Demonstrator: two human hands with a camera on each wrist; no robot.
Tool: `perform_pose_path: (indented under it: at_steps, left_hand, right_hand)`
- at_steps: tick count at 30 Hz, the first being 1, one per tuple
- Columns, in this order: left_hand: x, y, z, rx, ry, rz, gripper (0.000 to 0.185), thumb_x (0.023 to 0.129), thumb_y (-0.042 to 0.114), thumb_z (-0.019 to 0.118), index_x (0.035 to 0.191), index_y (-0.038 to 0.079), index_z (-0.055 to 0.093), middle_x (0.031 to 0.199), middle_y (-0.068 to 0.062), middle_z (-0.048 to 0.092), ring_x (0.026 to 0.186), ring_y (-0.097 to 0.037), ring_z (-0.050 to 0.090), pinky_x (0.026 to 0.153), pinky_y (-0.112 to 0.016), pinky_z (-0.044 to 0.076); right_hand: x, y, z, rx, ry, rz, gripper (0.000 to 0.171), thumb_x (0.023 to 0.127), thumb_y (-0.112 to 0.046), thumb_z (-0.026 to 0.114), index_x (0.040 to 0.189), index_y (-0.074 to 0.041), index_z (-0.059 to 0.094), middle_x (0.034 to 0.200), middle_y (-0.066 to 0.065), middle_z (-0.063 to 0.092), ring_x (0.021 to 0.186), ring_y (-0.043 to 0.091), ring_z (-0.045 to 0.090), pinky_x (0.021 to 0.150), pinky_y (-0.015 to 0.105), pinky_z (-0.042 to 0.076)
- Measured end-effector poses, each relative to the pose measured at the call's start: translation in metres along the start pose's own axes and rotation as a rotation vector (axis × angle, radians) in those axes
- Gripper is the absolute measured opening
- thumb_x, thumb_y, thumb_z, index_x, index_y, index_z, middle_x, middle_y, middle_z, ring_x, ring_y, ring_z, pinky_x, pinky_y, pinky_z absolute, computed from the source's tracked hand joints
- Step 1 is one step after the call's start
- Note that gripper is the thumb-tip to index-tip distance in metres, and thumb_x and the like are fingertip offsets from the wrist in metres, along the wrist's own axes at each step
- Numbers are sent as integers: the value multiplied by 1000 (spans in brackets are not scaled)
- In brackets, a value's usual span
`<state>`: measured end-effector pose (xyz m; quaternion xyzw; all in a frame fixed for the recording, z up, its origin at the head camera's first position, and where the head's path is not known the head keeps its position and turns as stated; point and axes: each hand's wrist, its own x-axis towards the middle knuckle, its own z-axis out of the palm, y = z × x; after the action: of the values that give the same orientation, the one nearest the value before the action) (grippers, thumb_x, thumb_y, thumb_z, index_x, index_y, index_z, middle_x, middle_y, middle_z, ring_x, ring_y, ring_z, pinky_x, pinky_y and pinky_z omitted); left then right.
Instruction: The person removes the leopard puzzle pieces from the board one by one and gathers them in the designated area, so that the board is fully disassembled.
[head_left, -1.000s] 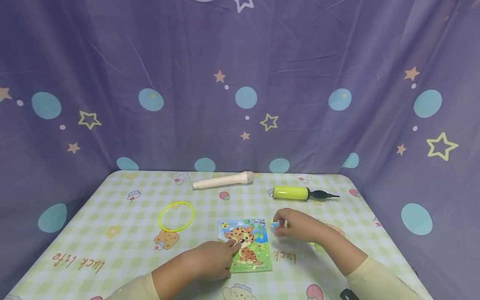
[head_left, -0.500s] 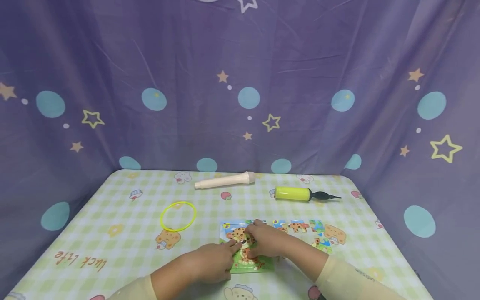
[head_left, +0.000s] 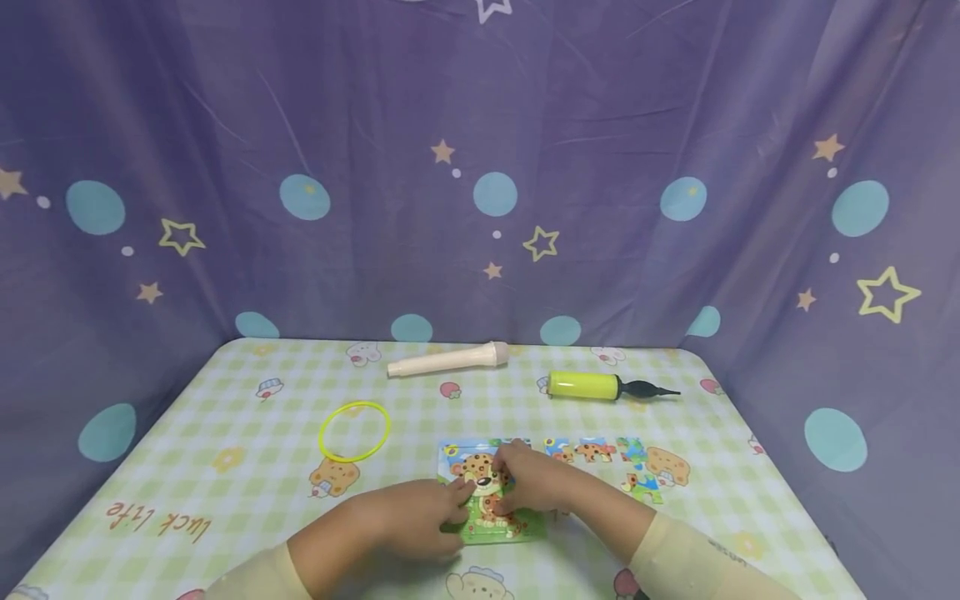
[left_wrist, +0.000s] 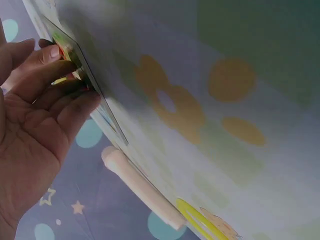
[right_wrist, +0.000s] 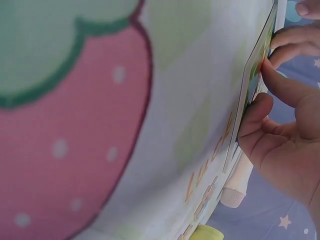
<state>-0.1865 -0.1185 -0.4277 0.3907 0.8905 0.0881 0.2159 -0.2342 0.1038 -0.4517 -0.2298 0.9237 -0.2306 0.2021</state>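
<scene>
Both hands, the left hand (head_left: 420, 521) and right hand (head_left: 536, 485), press flat fingers on the puzzle (head_left: 491, 493) (thin, stiff, light), best lifted by its edges.

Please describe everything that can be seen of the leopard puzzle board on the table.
The leopard puzzle board is a thin, flat, stiff rectangle, seemingly card or wood, lying flat on the checked tablecloth near the front edge. It shows a spotted cartoon leopard on green ground with a blue top. The left hand rests on its left side, and the right hand presses fingers on its face. Loose pieces lie to its right.
</scene>
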Motion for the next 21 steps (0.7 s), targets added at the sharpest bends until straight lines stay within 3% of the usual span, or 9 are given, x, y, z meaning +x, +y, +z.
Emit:
perform_pose_path:
  at_steps: [3,8,16,21]
  left_hand:
    - [-2,-2,-1,-50,0,-3,52,95,44,54,141,20,55,156,-9,37,142,-28,39,113,-41,38]
    - [-3,0,0,-12,-7,7,48,95,37,52,143,29,52,157,-12,35,144,-29,36,113,-41,37]
    - [-2,6,-1,70,-21,-36,44,96,34,53,140,34,54,156,-10,37,144,-28,36,114,-40,36]
    - [-1,7,0,98,-24,-40,43,98,36,53,141,35,53,156,-10,36,143,-28,37,113,-41,37]
  right_hand:
    - [0,-1,-1,11,-12,9,48,77,-36,82,112,-17,56,101,-4,50,87,10,52,74,29,48]
    - [1,-1,0,13,-15,3,47,78,-34,82,111,-18,52,100,-3,49,84,11,51,71,27,47]
    - [0,2,1,65,-6,-21,49,79,-35,80,106,-21,42,96,-1,51,78,13,50,66,27,45]
    - [-2,8,1,159,31,-96,32,91,-33,70,106,-21,45,89,-4,54,73,11,50,63,27,45]
